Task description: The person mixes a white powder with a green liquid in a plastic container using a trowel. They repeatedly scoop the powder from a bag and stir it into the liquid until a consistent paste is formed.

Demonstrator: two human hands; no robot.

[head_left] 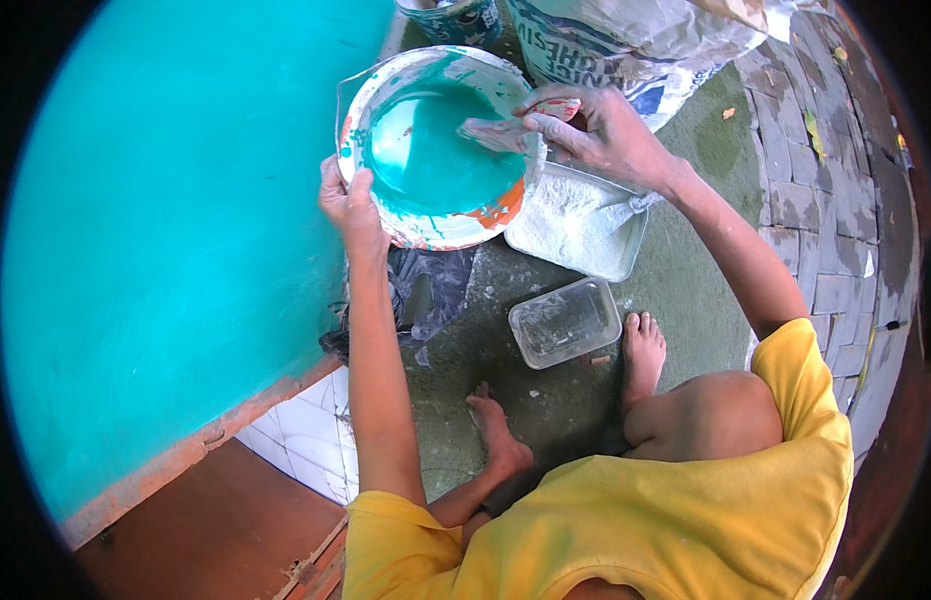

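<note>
Left hand: left hand (347, 203) raised, arm straight up from the yellow shirt (625, 520); fingers clamped on the near rim of the paint bucket (370, 120).
Right hand: right hand (595, 128) reaches in from the right, elbow bent; fingers closed around a flat scraper (497, 134) resting on the bucket's far rim.
Bucket: held tilted, turquoise paint inside, rim smeared orange and white.
Below: tray of white powder (577, 222) just beside the bucket; clear plastic box (565, 321) near the bare feet.
Ground: grey concrete, paving bricks (835, 240) at right.
Surroundings: turquoise wall (155, 230) at left, white tiles (305, 430) at its base; printed sack (625, 40) behind the bucket.
</note>
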